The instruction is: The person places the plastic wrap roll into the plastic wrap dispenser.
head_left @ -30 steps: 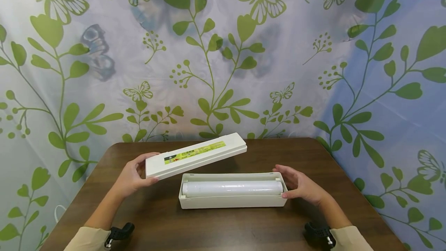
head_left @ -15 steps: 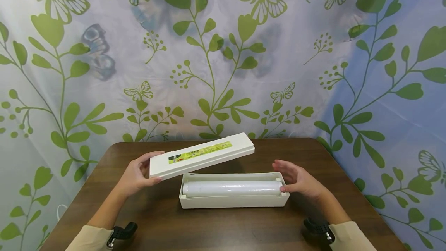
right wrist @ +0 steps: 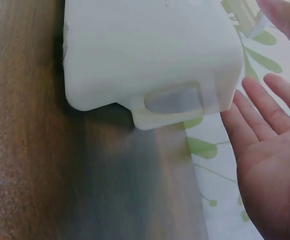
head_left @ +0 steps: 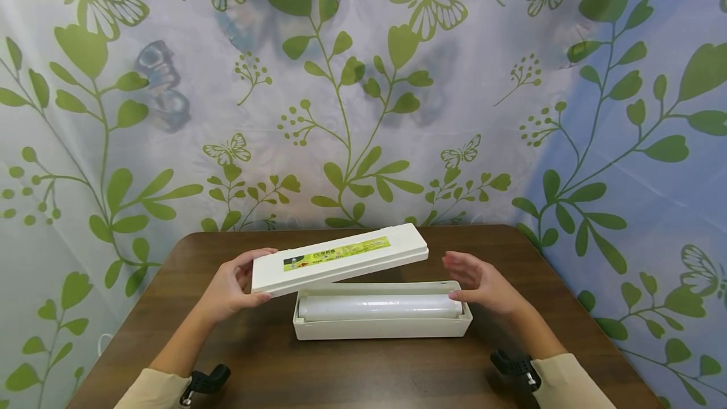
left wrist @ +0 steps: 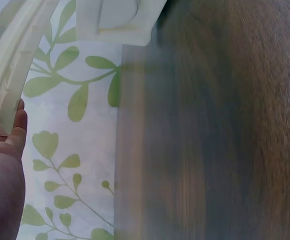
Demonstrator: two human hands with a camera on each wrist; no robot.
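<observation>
My left hand (head_left: 230, 289) grips a long white lid (head_left: 352, 264) by its left end. A green label runs along the lid's top, and its right end tilts upward toward the back. Below and in front of it, a matching white box (head_left: 380, 329) stands on the table with a roll of clear plastic film (head_left: 375, 307) lying inside. The lid overlaps the box's back left edge in the head view. My right hand (head_left: 488, 286) hovers at the box's right end, fingers spread. In the right wrist view these fingers (right wrist: 262, 107) extend beside the box end (right wrist: 145, 60), nothing held.
The brown wooden table (head_left: 369, 371) carries the box near its middle. A pale curtain (head_left: 363, 112) printed with green leaves and butterflies hangs right behind the table. Black straps (head_left: 207, 380) are worn on both wrists.
My left hand has carried the lid to the right, and in the last half second slightly lower over the box. My right hand has lifted and shifted slightly left. The box stays put.
</observation>
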